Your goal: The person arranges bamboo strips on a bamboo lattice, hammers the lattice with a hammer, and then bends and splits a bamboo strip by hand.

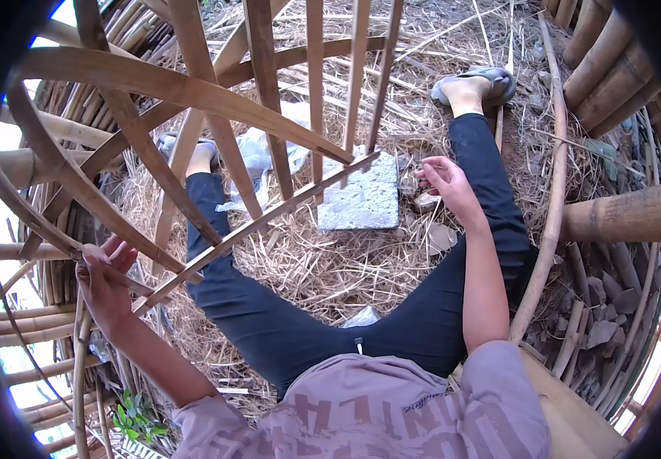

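A lattice of flat, crossing bamboo strips (216,90) rises at the upper left, its lower edge a long slanted strip (284,205). At the left end, my left hand (107,284) is closed around a bamboo strip of this frame, thumb up against it. My right hand (453,190) hovers away from the lattice, beside my right shin, its fingers curled in toward the thumb. Whether anything small lies between those fingertips cannot be made out. Between my legs rests a pale, rough stone block (359,200), partly behind the slanted strip.
Straw and bamboo shavings (307,264) cover the ground. A clear plastic bag (265,157) lies behind the lattice. Thick bamboo poles (613,220) and a long thin pole (557,153) stand at the right, with broken stones (602,329) below. Stacked bamboo (32,325) lines the left.
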Available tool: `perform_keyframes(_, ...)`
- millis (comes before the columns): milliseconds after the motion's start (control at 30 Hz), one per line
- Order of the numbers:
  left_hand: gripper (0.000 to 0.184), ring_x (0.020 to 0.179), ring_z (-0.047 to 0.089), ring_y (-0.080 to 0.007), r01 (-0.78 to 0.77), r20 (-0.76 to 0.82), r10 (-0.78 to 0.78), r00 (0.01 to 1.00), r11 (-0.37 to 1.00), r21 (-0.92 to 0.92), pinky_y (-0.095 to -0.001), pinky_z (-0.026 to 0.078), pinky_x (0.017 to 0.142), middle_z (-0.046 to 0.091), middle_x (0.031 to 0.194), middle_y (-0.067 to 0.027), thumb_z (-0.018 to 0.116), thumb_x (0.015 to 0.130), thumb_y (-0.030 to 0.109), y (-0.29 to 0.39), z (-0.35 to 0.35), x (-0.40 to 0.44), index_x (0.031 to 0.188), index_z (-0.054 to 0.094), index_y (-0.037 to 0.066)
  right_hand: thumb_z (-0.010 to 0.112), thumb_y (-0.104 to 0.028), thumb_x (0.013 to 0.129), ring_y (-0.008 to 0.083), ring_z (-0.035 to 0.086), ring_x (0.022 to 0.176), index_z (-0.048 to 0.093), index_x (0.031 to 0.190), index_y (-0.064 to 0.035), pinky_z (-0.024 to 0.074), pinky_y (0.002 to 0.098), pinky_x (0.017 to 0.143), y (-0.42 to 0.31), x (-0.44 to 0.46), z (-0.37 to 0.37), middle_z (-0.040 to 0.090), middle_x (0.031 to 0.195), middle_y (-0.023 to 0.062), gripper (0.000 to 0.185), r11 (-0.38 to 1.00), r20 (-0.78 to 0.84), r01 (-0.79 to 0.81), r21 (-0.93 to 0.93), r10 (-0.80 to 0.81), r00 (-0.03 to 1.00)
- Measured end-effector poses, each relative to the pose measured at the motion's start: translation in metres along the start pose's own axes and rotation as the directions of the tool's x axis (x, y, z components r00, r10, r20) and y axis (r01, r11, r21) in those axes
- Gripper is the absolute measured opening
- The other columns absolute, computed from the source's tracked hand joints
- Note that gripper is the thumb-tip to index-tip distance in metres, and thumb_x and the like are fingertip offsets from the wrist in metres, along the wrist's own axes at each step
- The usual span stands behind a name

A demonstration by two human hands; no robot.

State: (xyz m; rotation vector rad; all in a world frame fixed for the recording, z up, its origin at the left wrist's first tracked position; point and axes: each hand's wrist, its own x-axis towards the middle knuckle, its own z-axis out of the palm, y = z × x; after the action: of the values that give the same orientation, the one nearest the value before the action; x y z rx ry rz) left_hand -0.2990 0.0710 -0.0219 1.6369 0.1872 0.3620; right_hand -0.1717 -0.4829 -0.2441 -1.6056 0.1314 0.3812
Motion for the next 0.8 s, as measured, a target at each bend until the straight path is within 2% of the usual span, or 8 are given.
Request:
perform_keyframes(67, 0.030, 0.096, 0.067, -0.0285, 0.015, 0.002, -0.015, 1.000, 0.999, -0.028, -0.0390, 0.054, 0.086, 0.064, 0.109, -0.0201, 0.052, 0.098, 0.037, -0.008, 0.003, -0.003, 0.086, 0.048, 0.010, 0.057, -0.039, 0.096, 0.0139, 0.060, 0.094, 0.052, 0.120, -0.0025, 0.0465, 0.0264, 0.078, 0.002, -0.001, 0.001, 0.066, 0.109, 0.0088, 0.044, 0.998, -0.036, 0.050, 0.048, -0.048, 0.998)
perform_keyframes(200, 0.030, 0.097, 0.067, -0.0307, 0.040, 0.183, -0.010, 0.983, 0.986, -0.163, -0.0424, 0.056, 0.085, 0.064, 0.109, -0.0218, 0.051, 0.098, 0.037, -0.034, 0.023, -0.002, 0.085, 0.048, 0.009, 0.045, -0.059, 0.094, 0.0169, 0.055, 0.108, 0.048, 0.127, -0.0046, 0.0429, 0.0325, 0.086, 0.001, -0.001, 0.001, 0.061, 0.118, 0.0090, 0.064, 0.963, -0.156, 0.266, 0.050, -0.255, 0.954)
perform_keyframes(333, 0.032, 0.092, 0.069, -0.0353, 0.073, 0.230, -0.023, 0.973, 0.975, -0.211, -0.0489, 0.058, 0.082, 0.066, 0.104, -0.0263, 0.049, 0.100, 0.029, -0.060, 0.055, 0.000, 0.082, 0.053, 0.002, 0.040, -0.069, 0.091, 0.0198, 0.055, 0.109, 0.045, 0.129, -0.0039, 0.0385, 0.0355, 0.094, 0.004, 0.001, 0.004, 0.062, 0.117, 0.0089, 0.076, 0.939, -0.266, 0.335, 0.073, -0.306, 0.914)
perform_keyframes(433, 0.032, 0.091, 0.069, -0.0345, 0.113, 0.277, -0.045, 0.960, 0.965, -0.236, -0.0471, 0.058, 0.080, 0.066, 0.101, -0.0266, 0.049, 0.100, 0.024, -0.085, 0.076, 0.004, 0.079, 0.054, 0.001, 0.040, -0.068, 0.091, 0.0182, 0.056, 0.108, 0.045, 0.129, -0.0044, 0.0387, 0.0355, 0.094, 0.005, 0.000, 0.003, 0.062, 0.116, 0.0091, 0.074, 0.938, -0.164, 0.322, 0.126, -0.301, 0.940)
perform_keyframes(567, 0.032, 0.090, 0.070, -0.0327, 0.137, 0.271, -0.085, 0.959, 0.974, -0.180, -0.0446, 0.059, 0.081, 0.067, 0.098, -0.0265, 0.048, 0.100, 0.019, -0.112, 0.095, 0.009, 0.076, 0.054, 0.000, 0.049, -0.058, 0.094, 0.0130, 0.060, 0.086, 0.052, 0.104, -0.0071, 0.0417, 0.0278, 0.083, 0.023, 0.008, -0.002, 0.062, 0.088, 0.0052, 0.052, 0.943, -0.224, 0.325, 0.079, -0.300, 0.927)
perform_keyframes(600, 0.032, 0.086, 0.070, -0.0313, 0.126, 0.251, -0.079, 0.965, 0.976, -0.178, -0.0430, 0.058, 0.080, 0.067, 0.095, -0.0258, 0.050, 0.099, 0.020, -0.118, 0.100, 0.009, 0.075, 0.053, 0.000, 0.052, -0.050, 0.095, 0.0098, 0.056, 0.073, 0.051, 0.092, -0.0080, 0.0423, 0.0240, 0.074, 0.025, 0.009, 0.000, 0.056, 0.077, 0.0021, 0.043, 0.919, -0.275, 0.340, 0.201, -0.280, 0.920)
perform_keyframes(700, 0.032, 0.083, 0.070, -0.0302, 0.167, 0.180, -0.137, 0.974, 0.972, -0.166, -0.0420, 0.058, 0.080, 0.067, 0.093, -0.0251, 0.054, 0.097, 0.022, -0.139, 0.113, 0.006, 0.074, 0.052, 0.001, 0.050, -0.050, 0.096, 0.0085, 0.053, 0.069, 0.051, 0.089, -0.0071, 0.0416, 0.0231, 0.067, 0.030, 0.014, -0.003, 0.056, 0.077, 0.0014, 0.044, 0.841, -0.340, 0.375, 0.390, -0.247, 0.907)
perform_keyframes(800, 0.032, 0.084, 0.069, -0.0278, 0.197, 0.158, -0.158, 0.975, 0.941, -0.275, -0.0404, 0.056, 0.082, 0.067, 0.087, -0.0200, 0.057, 0.095, 0.024, -0.166, 0.123, 0.003, 0.072, 0.051, 0.003, 0.051, -0.049, 0.097, 0.0077, 0.051, 0.064, 0.054, 0.088, -0.0058, 0.0396, 0.0227, 0.062, 0.033, 0.016, -0.003, 0.054, 0.070, -0.0001, 0.044, 0.881, -0.406, 0.320, 0.349, -0.166, 0.899)
